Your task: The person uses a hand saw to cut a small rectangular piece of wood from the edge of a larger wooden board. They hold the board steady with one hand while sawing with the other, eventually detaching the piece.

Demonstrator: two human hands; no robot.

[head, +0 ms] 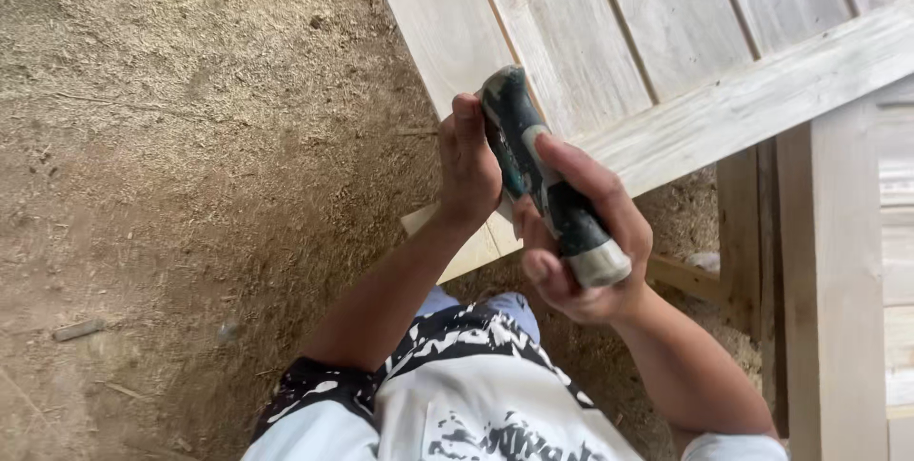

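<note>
A white shirt with black print (447, 413) is seen at the bottom edge, nearest the camera, with both bare forearms reaching up from it.

The right hand (581, 232) is wrapped around the body of a power tool (547, 185). Fingers are curled tight around the dark green-and-black housing, and the thumb is laid along its upper side. The grip is closed firmly on the tool. The tool's pale grey end cap is pointed toward the camera; the far end is angled up and left, toward the wood.

The left hand (466, 161) is held flat against the tool's left side near the far end. Fingers are kept straight and together, pointing up. The palm is pressed to the tool or just beside it; whether anything is pinched cannot be told, as the fingertips are partly hidden behind the housing. The working end of the tool is hidden too.

A wooden panel (590, 42) of pale vertical boards is seen just beyond the hands, with its lower left corner poking out below the left wrist. A cross rail (762, 99) is laid diagonally over the boards, rising to the right. A wooden post (833, 280) is seen upright at the right, beside the right forearm.

The ground (190, 137) to the left and beyond is covered in sawdust, with small chips scattered on it.
</note>
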